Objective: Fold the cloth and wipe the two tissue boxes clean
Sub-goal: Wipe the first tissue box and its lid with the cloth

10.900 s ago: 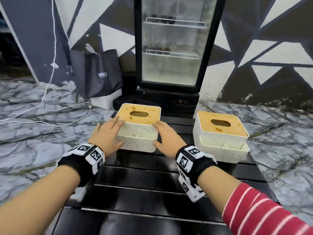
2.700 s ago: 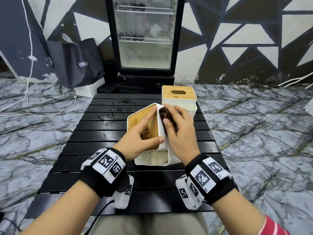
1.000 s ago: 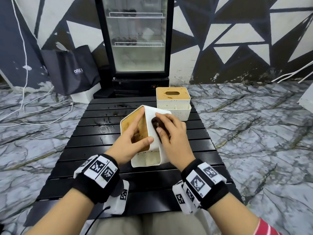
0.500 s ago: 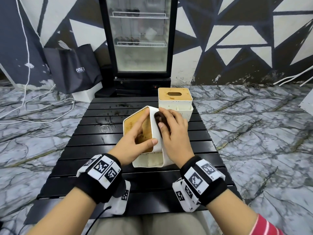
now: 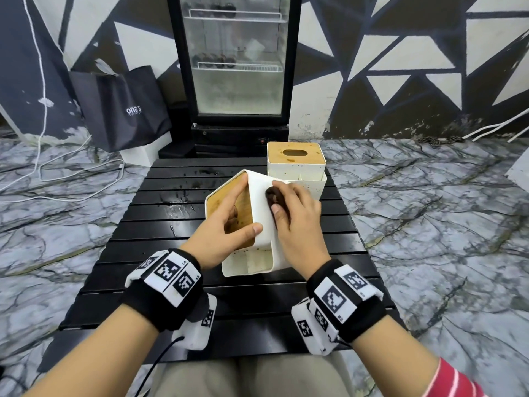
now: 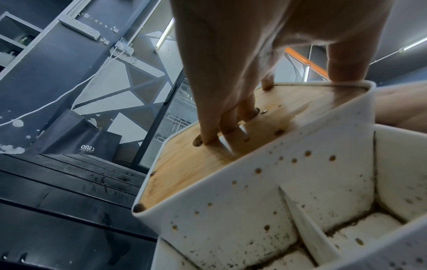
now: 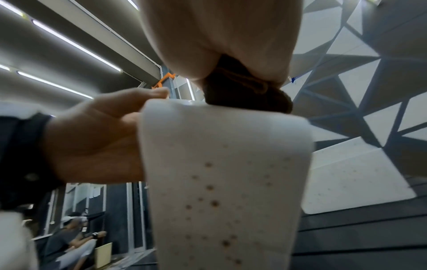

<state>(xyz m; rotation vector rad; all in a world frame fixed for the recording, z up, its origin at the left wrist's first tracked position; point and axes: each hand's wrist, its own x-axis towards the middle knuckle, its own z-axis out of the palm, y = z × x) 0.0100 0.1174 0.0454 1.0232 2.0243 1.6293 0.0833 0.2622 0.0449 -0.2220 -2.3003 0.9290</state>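
A white tissue box [image 5: 259,213] with a wooden lid [image 6: 208,151] stands tipped on its side at the middle of the black slatted table [image 5: 143,230]. My left hand [image 5: 229,224] grips it, fingers in the lid's slot, thumb on the white side [image 6: 344,71]. My right hand [image 5: 294,216] presses a bunched dark brown cloth [image 5: 274,197] against the box's upturned white side [image 7: 226,173], which carries brown specks. The second tissue box [image 5: 296,164], also wood-lidded and stained, stands upright behind it.
A glass-door fridge [image 5: 237,61] stands behind the table, with a black paper bag [image 5: 123,107] to its left. White cables [image 5: 57,173] lie on the marble floor. A person [image 7: 69,237] sits in the distance in the right wrist view.
The right hand has kept rubbing the cloth over the tipped box's white side, shifting slightly. The left hand still holds the box the same way.
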